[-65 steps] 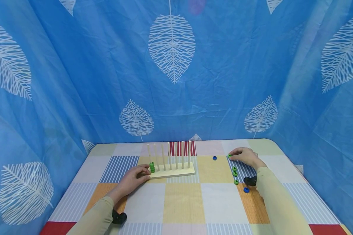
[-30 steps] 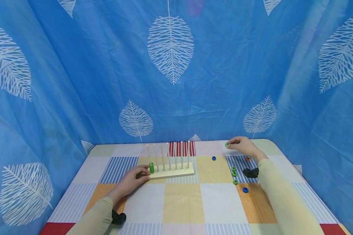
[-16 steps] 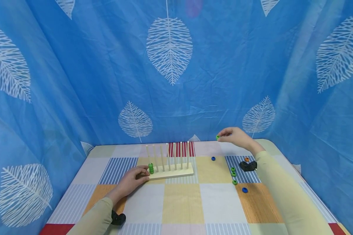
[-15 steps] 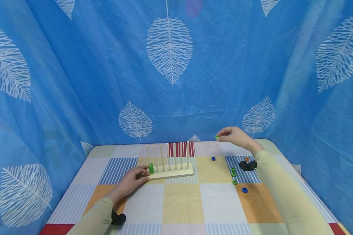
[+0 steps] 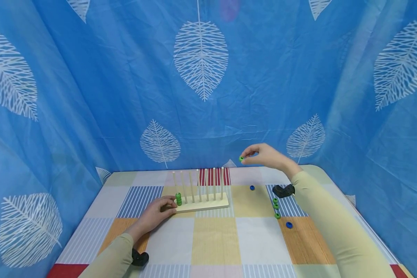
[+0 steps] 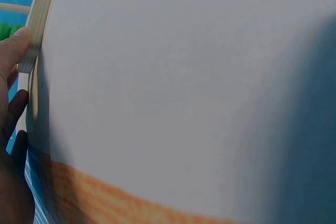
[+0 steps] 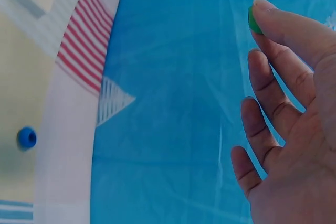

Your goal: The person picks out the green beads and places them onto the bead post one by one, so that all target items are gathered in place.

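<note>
My right hand (image 5: 264, 155) is raised above the back right of the table, pinching a green bead (image 7: 254, 21) between thumb and index finger; the other fingers are loosely spread. My left hand (image 5: 157, 211) grips the left end of a wooden peg rack (image 5: 204, 205), thumb on its front edge in the left wrist view. Several upright pegs stand along the rack. Green beads (image 5: 178, 199) are stacked on its leftmost peg, and the other pegs are bare.
Several loose green beads (image 5: 276, 206) lie in a row to the right of the rack. One blue bead (image 5: 252, 187) sits behind them, another blue bead (image 5: 289, 224) nearer the front. A blue leaf-patterned curtain (image 5: 208, 116) encloses the patchwork tablecloth (image 5: 215, 239).
My right hand has picked up the green bead from the striped patch, lifted it and carried it left towards the rack. My left hand stays on the rack; the right forearm now covers the orange bead.
</note>
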Demonstrator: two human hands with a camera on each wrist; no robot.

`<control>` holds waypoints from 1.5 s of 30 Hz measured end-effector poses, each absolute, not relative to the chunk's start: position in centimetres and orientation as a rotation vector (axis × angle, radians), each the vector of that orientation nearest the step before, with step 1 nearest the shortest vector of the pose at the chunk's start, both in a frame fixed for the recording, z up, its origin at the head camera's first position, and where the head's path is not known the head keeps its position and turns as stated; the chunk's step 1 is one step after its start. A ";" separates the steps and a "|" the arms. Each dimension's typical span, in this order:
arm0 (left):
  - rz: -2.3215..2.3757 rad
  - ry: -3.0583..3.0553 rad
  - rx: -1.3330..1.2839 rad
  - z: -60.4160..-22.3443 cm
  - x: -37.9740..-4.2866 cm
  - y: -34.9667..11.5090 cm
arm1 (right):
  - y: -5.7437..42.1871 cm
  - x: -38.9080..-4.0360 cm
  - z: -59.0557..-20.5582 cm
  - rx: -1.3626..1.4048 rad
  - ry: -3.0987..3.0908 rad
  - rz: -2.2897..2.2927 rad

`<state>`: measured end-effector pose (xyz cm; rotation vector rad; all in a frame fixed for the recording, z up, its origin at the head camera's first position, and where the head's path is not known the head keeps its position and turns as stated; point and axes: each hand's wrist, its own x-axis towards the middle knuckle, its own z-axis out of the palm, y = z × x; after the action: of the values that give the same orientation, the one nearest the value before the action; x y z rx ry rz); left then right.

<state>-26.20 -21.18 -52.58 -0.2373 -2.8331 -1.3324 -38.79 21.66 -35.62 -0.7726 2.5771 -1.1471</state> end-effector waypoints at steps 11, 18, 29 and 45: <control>-1.335 -2.830 -0.235 -52.5 -26.3 -21.2 | 18.9 -38.3 -34.4 -0.857 2.557 -1.133; -1.321 -2.829 -0.252 -52.5 -26.2 -21.2 | 17.5 -38.3 -34.1 -0.890 2.552 -1.128; -1.309 -2.826 -0.261 -52.4 -26.1 -21.1 | 15.6 -38.0 -33.6 -0.947 2.531 -1.123; -1.276 -2.817 -0.271 -52.5 -26.1 -20.9 | 12.7 -37.6 -33.3 -1.053 2.450 -1.143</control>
<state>-26.06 -20.95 -52.54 -0.2713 -2.8175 -1.2756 -37.56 12.73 -33.34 -1.0526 2.4501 -1.1433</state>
